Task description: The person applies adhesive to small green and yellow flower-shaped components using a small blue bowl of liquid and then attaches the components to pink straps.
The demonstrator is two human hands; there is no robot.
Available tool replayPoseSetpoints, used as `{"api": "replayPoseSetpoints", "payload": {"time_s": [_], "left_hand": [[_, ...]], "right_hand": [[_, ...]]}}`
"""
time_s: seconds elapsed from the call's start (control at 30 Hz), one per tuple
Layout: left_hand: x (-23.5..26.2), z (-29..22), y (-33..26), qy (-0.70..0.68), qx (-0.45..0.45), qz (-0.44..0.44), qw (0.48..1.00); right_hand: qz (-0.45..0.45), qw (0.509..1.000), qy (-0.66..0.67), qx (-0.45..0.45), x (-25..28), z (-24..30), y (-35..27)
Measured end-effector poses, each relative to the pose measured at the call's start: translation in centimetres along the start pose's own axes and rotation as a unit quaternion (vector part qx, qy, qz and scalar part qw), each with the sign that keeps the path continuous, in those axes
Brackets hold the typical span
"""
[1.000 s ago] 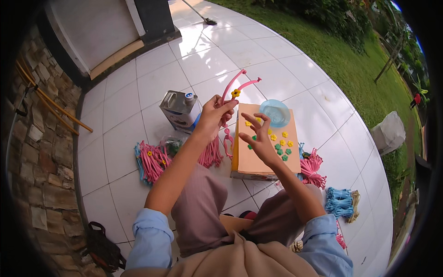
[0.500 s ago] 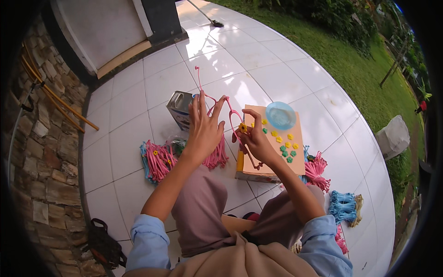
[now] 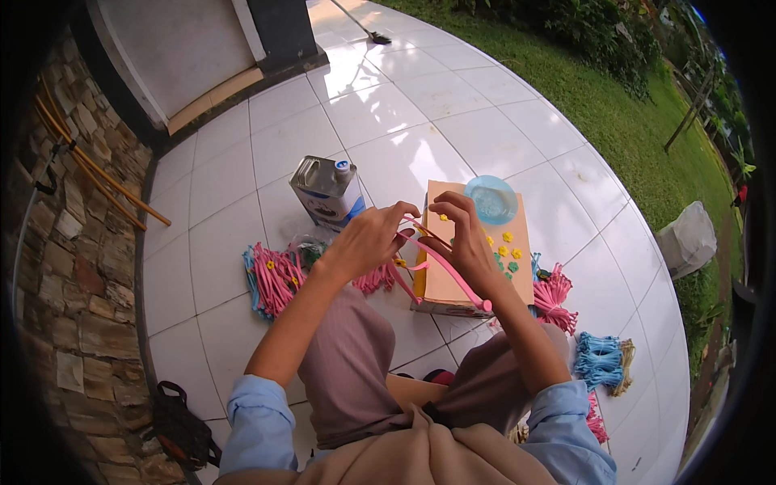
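Note:
Both my hands are raised over the gap between my knees and the cardboard box, pinching a pink flip-flop strap with knobbed ends. Fingertips of my left hand close on its upper end. My right hand grips it beside them, thumb and index finger curled, and one limb slants down past this hand. A yellow flower shows just below my left fingers. On the cardboard top to the right lie several yellow flowers, green flowers partly behind my right hand, and a translucent blue dish.
A metal can with a blue cap stands beyond my left hand. Bundles of pink straps lie left of my knee, more pink straps and blue straps at the right. A dark bag rests by the stone wall.
Both hands have come lower and closer together, uncovering the can. The pink strap has turned, and one limb now points down to the right.

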State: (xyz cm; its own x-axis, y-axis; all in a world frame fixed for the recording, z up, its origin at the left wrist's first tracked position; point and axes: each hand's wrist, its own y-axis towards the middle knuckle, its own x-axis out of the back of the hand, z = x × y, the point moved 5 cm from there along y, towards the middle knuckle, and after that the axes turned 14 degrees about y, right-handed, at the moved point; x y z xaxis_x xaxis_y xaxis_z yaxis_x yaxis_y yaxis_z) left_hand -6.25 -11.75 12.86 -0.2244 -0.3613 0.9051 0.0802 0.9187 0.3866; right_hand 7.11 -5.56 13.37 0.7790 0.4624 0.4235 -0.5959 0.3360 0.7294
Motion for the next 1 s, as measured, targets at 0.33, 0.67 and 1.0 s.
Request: {"api": "replayPoseSetpoints", "payload": {"time_s": [0.33, 0.67, 1.0], "left_hand": [[-1.3, 0.9, -0.3, -0.170, 0.105, 0.164, 0.966], [-3.3, 2.5, -0.9, -0.369, 0.150, 0.164, 0.902], [-4.4, 3.0, -1.7, -0.406, 0.202, 0.162, 0.876]], "right_hand": [[0.059, 0.984, 0.118, -0.118, -0.8, -1.7, -0.7], [-0.145, 0.976, 0.095, -0.130, 2.5, -3.7, -0.6], [0.031, 0.927, -0.017, -0.374, 1.9, -12.6, -7.6]]}}
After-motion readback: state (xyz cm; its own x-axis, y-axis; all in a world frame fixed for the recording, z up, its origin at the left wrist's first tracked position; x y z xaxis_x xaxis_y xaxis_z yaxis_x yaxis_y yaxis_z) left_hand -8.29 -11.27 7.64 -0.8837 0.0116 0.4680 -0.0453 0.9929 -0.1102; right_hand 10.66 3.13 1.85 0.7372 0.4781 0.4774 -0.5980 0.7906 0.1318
